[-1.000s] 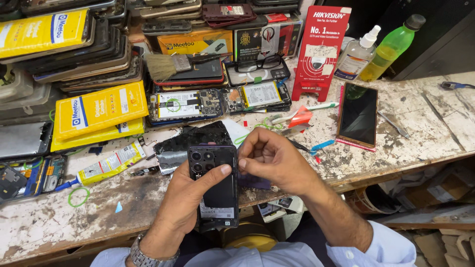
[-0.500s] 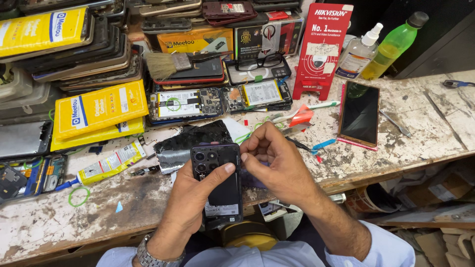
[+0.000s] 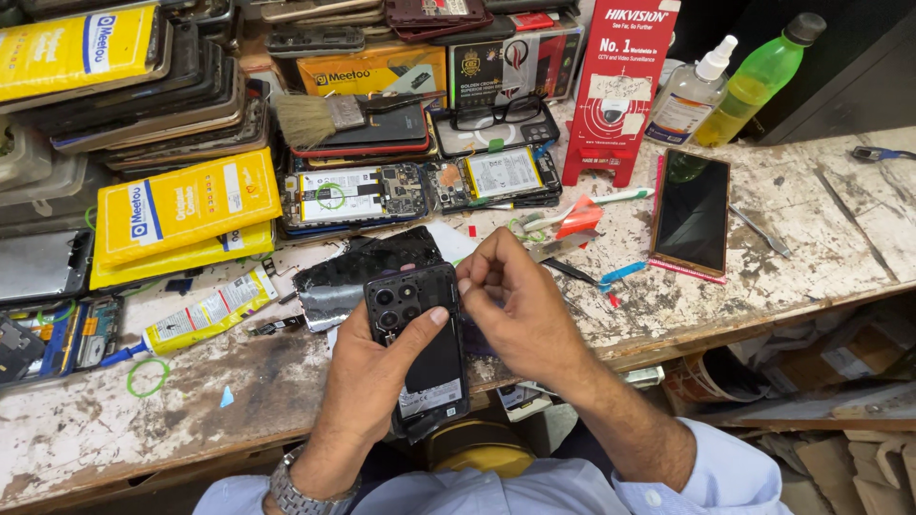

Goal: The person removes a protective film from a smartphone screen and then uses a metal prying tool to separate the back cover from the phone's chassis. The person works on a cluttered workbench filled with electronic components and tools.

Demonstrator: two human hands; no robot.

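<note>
A worn, stained table fills the view, with stacks of phones and yellow boxes along its back edge. A dark phone lies face up near the right end. At the front edge, the left hand grips a black phone (camera side up), thumb across its back. The right hand pinches at that phone's upper right edge, fingers curled close.

lower left edge of the black phone covered by the left hand; right edge behind the right hand; whatever those fingertips pinch too small to tell; stacked phones cut off at the top edge; opened phone cropped at left.
</note>
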